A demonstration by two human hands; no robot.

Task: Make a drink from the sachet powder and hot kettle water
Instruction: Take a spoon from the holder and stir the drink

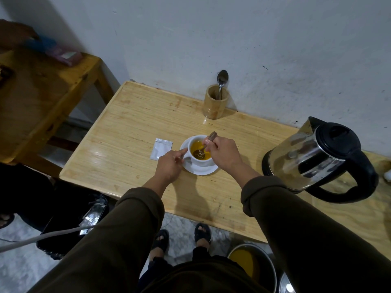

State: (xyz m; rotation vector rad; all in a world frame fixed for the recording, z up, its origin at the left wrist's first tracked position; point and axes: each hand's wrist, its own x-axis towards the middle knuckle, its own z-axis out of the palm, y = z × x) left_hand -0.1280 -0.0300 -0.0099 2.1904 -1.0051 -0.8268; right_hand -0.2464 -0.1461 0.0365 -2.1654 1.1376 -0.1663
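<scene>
Right hand (224, 153) is over the cup (200, 152), fingers pinched tight on the handle of a metal spoon (203, 149), and the bowl of that spoon is down in the drink. The liquid is a cloudy yellow-orange, filling the white cup well up towards the rim, darker where the spoon bowl sits. Left hand (170, 167) is at the cup's left side, thumb and forefinger gripping the cup handle. Cup stands on a white saucer (202, 169), and the pair sits about the middle of the wooden table (131, 127), a bit nearer the front edge than the wall.

Just left of the saucer, flat on the table, lies the silver sachet (161, 149), small and rectangular; whether its top is torn I cannot tell. Over towards the right end of the table stands the electric kettle (317, 159), shiny steel body, black lid closed, black handle pointing to the front right. Well apart from the cup.

At the back edge, close to the wall, a wooden holder (215, 103) stands upright with a second spoon (222, 80) in it, bowl end up. Both dark olive sleeves (296, 218) reach in from the near edge.
</scene>
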